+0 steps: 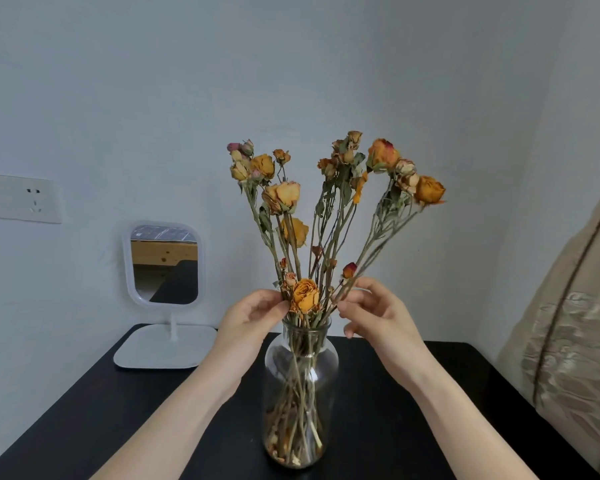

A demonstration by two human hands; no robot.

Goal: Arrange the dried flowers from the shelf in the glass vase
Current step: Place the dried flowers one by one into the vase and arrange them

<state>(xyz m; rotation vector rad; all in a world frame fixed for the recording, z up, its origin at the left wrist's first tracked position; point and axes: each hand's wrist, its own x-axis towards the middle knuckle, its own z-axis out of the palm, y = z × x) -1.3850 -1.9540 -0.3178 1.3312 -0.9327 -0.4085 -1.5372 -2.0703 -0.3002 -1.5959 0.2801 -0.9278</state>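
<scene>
Two bare forearms reach in from the near edge of a black table and rise toward the middle. Between them, near the front centre of the table, a clear glass vase stands upright. Its bottom is packed with crossing stems and dry crumbs.

Just above the vase mouth, the left hand comes in from the left, palm turned inward. Its thumb and fingertips pinch the stems beside a low orange bloom. The right hand mirrors it from the right. Its thumb and forefinger nip a stem that leans outward, and the other fingers curl loosely below.

The dried flowers stand in the vase and fan upward from between the two hands: faded orange and pink roses in three loose clusters.

Farther back, at the far left corner, a white stand mirror faces forward. Behind it, wall sockets sit on the pale wall. Beige patterned fabric hangs along the right edge.
</scene>
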